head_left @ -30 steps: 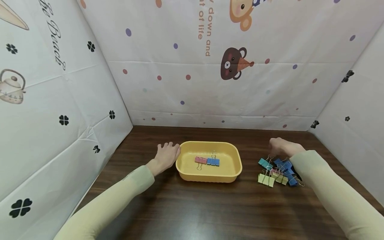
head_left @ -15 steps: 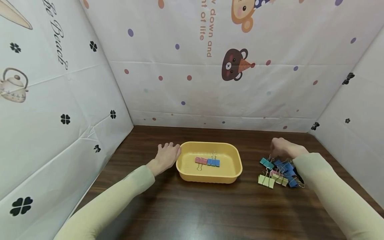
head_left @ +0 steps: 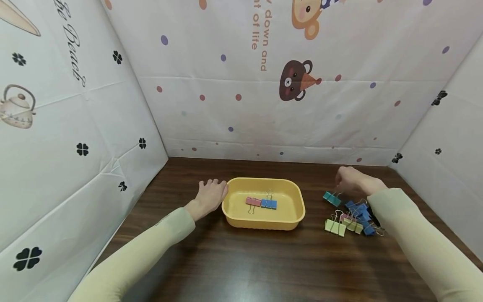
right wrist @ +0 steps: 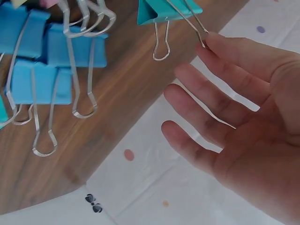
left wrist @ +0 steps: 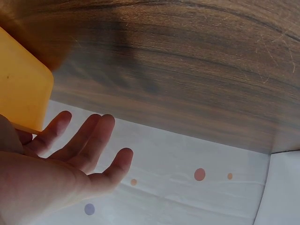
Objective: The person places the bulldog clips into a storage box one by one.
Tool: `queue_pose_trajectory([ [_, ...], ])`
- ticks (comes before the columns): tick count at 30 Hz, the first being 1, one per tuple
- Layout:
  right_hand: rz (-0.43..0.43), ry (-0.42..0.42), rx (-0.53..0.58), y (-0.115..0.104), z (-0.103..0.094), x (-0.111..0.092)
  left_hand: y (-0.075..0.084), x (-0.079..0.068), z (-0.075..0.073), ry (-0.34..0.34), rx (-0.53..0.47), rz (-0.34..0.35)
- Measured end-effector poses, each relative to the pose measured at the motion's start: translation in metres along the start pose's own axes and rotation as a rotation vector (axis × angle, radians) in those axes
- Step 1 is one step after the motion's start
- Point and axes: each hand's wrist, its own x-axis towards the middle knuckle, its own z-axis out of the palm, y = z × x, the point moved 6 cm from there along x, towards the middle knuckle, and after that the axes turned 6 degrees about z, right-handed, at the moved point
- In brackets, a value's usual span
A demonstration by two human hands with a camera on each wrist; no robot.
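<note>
My left hand (head_left: 209,196) rests against the left end of a yellow tray (head_left: 264,224), its fingers loosely spread; in the left wrist view the thumb side meets the tray wall (left wrist: 23,84). Inside the tray lie a pink binder clip (head_left: 253,201) and a blue binder clip (head_left: 268,204). My right hand (head_left: 354,182) pinches a wire handle of a teal binder clip (head_left: 332,199) between thumb and index finger, the other fingers apart, as the right wrist view shows. That teal clip (right wrist: 161,10) hangs apart from the pile.
Beside the right forearm lies a pile of binder clips: blue ones (head_left: 360,211), yellow-green ones (head_left: 335,227) and a pink one partly covered. The dark wooden table (head_left: 241,260) meets printed white sheets (head_left: 211,113) at the back and sides.
The teal binder clip has come away from the pile, moving up and slightly left with the right hand. The left hand and the tray stay in place.
</note>
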Motion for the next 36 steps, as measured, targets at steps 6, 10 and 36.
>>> queue_pose_trajectory([
  [6,-0.076,0.036,-0.021,-0.019,-0.007,-0.002,0.0,0.001,0.0,-0.005,-0.016,-0.008],
  [10,-0.121,0.076,-0.059,-0.032,-0.014,-0.002,-0.001,0.001,0.0,-0.012,-0.013,-0.011],
  [36,-0.166,0.171,-0.186,-0.075,-0.031,0.001,-0.001,0.002,0.002,-0.038,-0.014,-0.018],
])
